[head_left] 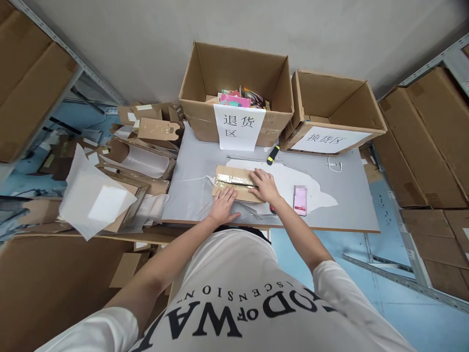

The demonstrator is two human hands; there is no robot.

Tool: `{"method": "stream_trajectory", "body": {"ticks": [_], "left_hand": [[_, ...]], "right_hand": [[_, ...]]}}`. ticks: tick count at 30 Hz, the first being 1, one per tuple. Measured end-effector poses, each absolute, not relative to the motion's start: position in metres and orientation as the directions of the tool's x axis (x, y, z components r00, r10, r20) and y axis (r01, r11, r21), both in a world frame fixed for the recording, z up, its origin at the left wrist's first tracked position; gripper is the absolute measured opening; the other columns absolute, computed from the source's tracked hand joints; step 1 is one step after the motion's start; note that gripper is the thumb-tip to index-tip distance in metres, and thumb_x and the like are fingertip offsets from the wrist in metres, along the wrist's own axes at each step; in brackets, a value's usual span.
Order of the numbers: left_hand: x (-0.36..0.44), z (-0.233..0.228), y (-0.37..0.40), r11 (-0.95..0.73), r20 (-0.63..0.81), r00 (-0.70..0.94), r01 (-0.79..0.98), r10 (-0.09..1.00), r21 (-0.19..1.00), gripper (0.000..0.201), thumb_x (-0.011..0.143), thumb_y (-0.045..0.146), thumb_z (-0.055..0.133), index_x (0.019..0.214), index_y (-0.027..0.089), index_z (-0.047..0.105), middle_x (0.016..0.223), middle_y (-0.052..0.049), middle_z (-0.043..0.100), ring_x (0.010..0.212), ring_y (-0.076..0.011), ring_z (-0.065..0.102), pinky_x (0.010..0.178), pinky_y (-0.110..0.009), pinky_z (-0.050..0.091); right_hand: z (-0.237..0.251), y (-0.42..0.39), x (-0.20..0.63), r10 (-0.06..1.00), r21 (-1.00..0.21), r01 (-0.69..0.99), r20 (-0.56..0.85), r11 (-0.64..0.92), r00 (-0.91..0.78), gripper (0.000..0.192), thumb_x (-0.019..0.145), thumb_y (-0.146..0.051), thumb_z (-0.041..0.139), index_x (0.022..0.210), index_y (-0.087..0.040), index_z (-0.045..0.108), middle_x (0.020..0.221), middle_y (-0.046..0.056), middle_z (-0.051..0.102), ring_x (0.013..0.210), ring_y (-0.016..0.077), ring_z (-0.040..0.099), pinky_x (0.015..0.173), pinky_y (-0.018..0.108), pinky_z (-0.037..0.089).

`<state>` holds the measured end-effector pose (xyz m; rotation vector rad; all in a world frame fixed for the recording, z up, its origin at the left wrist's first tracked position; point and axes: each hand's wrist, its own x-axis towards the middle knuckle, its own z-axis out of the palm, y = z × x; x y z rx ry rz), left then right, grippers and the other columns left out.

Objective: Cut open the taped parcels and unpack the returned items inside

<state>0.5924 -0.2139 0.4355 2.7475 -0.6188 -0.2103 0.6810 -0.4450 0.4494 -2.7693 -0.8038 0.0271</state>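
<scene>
Hands first: left hand (222, 204) lies flat, fingers spread, pressing on the near edge of a small taped cardboard parcel (236, 182); right hand (264, 186) rests palm-down on the parcel's right end, fingers open too, so neither is really gripping, just holding it down. Parcel sits mid-table (351, 205) on a white sheet; clear plastic wrap is at its 7 o'clock. Pink phone (300, 200) lies at 3 o'clock from the right hand, close but apart; a yellow-black box cutter (272, 155) is at 12 o'clock, near the big open box (234, 73) with the paper label; second open box (330, 107) at 1 o'clock; scrap cardboard heap (142, 151) at 9 o'clock.
</scene>
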Motion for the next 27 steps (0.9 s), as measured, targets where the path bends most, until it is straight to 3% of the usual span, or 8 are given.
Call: {"method": "stream_trajectory", "body": {"ticks": [2,6,16,23,27], "left_hand": [[0.592,0.436,-0.214,-0.856,-0.073,0.893,-0.398,-0.444,0.330,0.088,0.074,0.057,0.060,0.146,0.016,0.031,0.153,-0.013,0.029,0.143,-0.0312,0.021,0.117,-0.049,0.009],[0.591,0.437,-0.213,-0.859,-0.070,0.895,-0.398,-0.441,0.324,0.089,0.073,0.057,0.061,0.147,0.017,0.031,0.153,-0.012,0.029,0.143,-0.0311,0.020,0.117,-0.049,0.009],[0.590,0.437,-0.212,-0.859,-0.068,0.891,-0.410,-0.449,0.305,0.093,0.071,0.055,0.063,0.147,0.014,0.029,0.154,-0.013,0.028,0.143,-0.0311,0.019,0.117,-0.049,0.009],[0.576,0.432,-0.207,-0.846,-0.083,0.869,-0.448,-0.488,0.289,0.094,0.073,0.058,0.061,0.148,0.015,0.025,0.155,-0.012,0.024,0.145,-0.0293,0.014,0.117,-0.047,0.008],[0.573,0.431,-0.205,-0.840,-0.081,0.867,-0.448,-0.492,0.307,0.095,0.073,0.057,0.062,0.149,0.015,0.023,0.156,-0.012,0.023,0.145,-0.0294,0.014,0.117,-0.048,0.005]], "right_hand": [[0.455,-0.435,0.689,0.609,-0.168,0.596,-0.030,-0.785,0.793,0.052,0.089,-0.035,0.051,0.138,-0.016,0.043,0.142,0.018,0.042,0.130,0.0341,0.035,0.102,0.047,0.030],[0.452,-0.430,0.693,0.670,-0.063,0.667,-0.083,-0.742,0.737,0.042,0.094,-0.018,0.036,0.133,-0.012,0.047,0.140,0.019,0.046,0.129,0.0326,0.038,0.103,0.046,0.031],[0.460,-0.431,0.697,0.682,-0.086,0.676,-0.109,-0.731,0.723,0.046,0.091,-0.010,0.030,0.135,-0.006,0.044,0.138,0.021,0.048,0.130,0.0291,0.043,0.106,0.042,0.034],[0.499,-0.436,0.745,0.543,-0.072,0.543,-0.246,-0.837,0.803,0.040,0.095,-0.019,0.030,0.131,-0.018,0.048,0.119,0.014,0.064,0.101,0.0269,0.063,0.082,0.036,0.047],[0.491,-0.435,0.769,0.427,-0.114,0.412,-0.184,-0.904,0.885,0.042,0.095,-0.033,0.039,0.133,-0.020,0.048,0.123,0.014,0.060,0.110,0.0289,0.057,0.088,0.038,0.045]]}}
